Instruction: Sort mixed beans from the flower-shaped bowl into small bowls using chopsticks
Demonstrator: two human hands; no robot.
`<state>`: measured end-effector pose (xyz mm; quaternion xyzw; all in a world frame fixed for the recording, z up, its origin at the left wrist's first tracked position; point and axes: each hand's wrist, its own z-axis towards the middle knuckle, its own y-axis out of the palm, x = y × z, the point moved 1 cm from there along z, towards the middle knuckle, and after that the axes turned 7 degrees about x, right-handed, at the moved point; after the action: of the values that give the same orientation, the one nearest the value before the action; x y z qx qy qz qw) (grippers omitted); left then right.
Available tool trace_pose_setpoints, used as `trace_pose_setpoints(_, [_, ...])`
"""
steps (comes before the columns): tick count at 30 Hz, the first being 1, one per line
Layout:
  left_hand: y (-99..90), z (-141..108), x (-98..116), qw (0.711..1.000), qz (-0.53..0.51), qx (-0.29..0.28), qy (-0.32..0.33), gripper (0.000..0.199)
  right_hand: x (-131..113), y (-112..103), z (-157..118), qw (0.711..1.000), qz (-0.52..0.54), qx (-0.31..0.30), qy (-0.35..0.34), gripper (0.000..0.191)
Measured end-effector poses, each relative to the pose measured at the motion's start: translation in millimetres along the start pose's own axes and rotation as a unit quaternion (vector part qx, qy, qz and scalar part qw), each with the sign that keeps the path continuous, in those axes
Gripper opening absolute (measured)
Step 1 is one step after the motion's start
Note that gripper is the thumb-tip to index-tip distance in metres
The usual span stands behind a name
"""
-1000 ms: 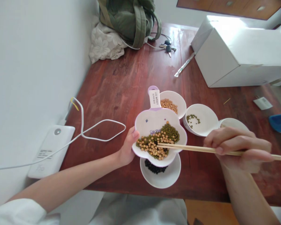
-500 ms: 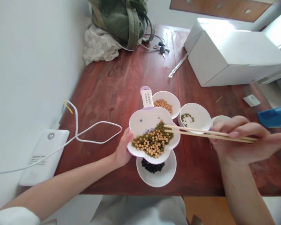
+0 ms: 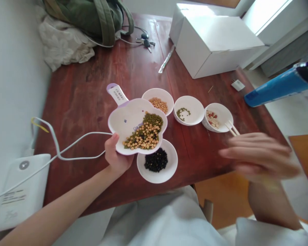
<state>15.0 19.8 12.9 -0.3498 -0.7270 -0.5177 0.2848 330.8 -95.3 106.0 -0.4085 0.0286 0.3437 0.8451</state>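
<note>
Gripping scalloped dish (image 3: 133,111) of mixed beans (image 3: 143,135) in left hand (image 3: 118,157), with thumb over edge; held above counter (image 3: 133,70), partly covering tan-bean bowl (image 3: 157,93) and black-bean bowl (image 3: 172,163) in view. Grasping chopsticks (image 3: 232,128) in right hand (image 3: 259,159), badly blurred, with tips at right side of red-and-pale-piece bowl (image 3: 223,112); cannot tell if touching contents. Note green-bean bowl (image 3: 194,111) between that and tan-bean bowl, plus white box (image 3: 213,39) farther back on counter.

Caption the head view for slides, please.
Left hand holds a white scalloped dish of multicoloured beans; right hand, pale wooden chopsticks.
</note>
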Motion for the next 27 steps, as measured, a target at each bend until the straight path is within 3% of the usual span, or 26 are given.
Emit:
trace_pose_setpoints(1, [0.1, 1, -1, 1.0, -0.015, -0.003, 0.007, 0.041, -13, 18, 0, 0.992, 0.01, -0.105, -0.069, 0.041])
trace_pose_setpoints(3, [0.1, 1, -2, 0.999, -0.04, -0.013, 0.012, 0.036, -29, 52, 3, 0.966, -0.009, -0.217, -0.138, 0.05])
trace_pose_setpoints(5, [-0.5, 2, -3, 0.998, -0.058, -0.022, 0.007, 0.035, -36, 75, 5, 0.95, -0.033, -0.257, -0.173, 0.038])
trace_pose_setpoints(7, [-1.2, 2, -3, 0.998, -0.059, -0.032, -0.006, 0.035, -36, 85, 5, 0.944, -0.052, -0.267, -0.187, 0.025])
trace_pose_setpoints(14, [2.2, 3, -3, 1.0, -0.009, -0.024, 0.009, 0.046, -31, 63, -4, 0.935, -0.085, -0.288, -0.188, 0.018])
trace_pose_setpoints(27, [4.6, 2, -1, 1.0, -0.008, -0.027, -0.008, 0.048, -3, 17, -24, 0.922, -0.134, -0.358, -0.053, 0.009])
